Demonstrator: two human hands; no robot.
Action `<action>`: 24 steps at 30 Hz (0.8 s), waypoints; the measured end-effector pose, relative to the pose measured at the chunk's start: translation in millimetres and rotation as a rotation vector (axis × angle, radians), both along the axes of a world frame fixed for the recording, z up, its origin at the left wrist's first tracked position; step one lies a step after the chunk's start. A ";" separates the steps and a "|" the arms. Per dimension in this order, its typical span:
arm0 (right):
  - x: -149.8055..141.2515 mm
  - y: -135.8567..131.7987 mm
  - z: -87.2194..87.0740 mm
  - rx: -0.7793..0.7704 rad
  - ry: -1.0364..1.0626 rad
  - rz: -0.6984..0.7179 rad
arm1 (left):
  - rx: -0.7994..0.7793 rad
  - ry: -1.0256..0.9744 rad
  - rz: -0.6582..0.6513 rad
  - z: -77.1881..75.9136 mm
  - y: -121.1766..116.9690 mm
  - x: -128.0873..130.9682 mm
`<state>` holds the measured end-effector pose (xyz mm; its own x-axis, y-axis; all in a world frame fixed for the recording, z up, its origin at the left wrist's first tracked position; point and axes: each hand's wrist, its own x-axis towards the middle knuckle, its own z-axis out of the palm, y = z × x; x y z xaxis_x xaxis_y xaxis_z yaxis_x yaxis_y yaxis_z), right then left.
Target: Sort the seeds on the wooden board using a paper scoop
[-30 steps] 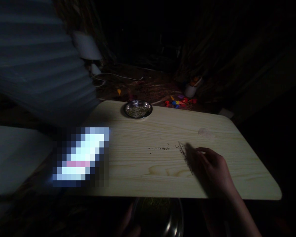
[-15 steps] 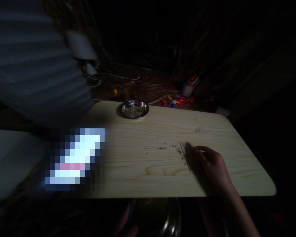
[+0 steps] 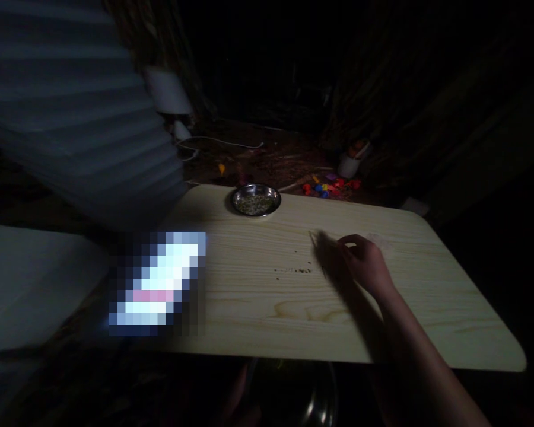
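My right hand (image 3: 364, 261) hovers over the right half of the pale wooden table (image 3: 249, 308), thumb and fingers pinched together. What they hold, if anything, is too small and dark to make out. A thin dark line shows beside the hand's shadow; whether it is a stick or a shadow I cannot tell. Left of the shadow lie small dark bits (image 3: 301, 271), scattered in a loose row. Below the front edge, a shiny metal bowl (image 3: 314, 409) sits in deep shade. My left hand (image 3: 237, 396), mostly in darkness, has its fingers against the bowl's left side.
A metal dish (image 3: 256, 203) with greenish and whitish bits stands at the table's far edge. A blurred bright screen (image 3: 160, 281) is at the left. On the floor beyond lie colourful small items (image 3: 331, 187), a white container (image 3: 349, 166) and a white cord (image 3: 222, 140).
My right hand has moved away from me across the table, its shadow now covering where some dark bits lay. The view has shifted slightly left. My left hand stays by the bowl.
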<state>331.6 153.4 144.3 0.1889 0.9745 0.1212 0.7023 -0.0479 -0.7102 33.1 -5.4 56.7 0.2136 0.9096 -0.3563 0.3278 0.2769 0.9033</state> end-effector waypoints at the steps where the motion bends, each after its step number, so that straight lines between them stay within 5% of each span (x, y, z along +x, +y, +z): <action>1: -3.9 7.9 -1.8 0.000 -0.019 -0.004 | -0.009 -0.034 -0.006 1.5 2.3 0.6; 9: -29.8 35.9 -17.8 -0.019 -0.076 0.001 | -0.083 -0.229 -0.018 11.3 7.1 3.0; 18: -63.3 43.2 -10.0 0.007 -0.077 0.148 | -0.088 -0.248 0.017 16.6 8.2 -2.7; 24: -22.0 15.5 6.1 -0.010 0.081 0.181 | -0.078 -0.205 0.017 14.6 7.6 -5.4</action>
<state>309.6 168.9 150.4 0.0191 0.9945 0.1030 0.6403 0.0669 -0.7652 27.7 2.2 71.3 0.2741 0.8850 -0.3765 0.1338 0.3526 0.9262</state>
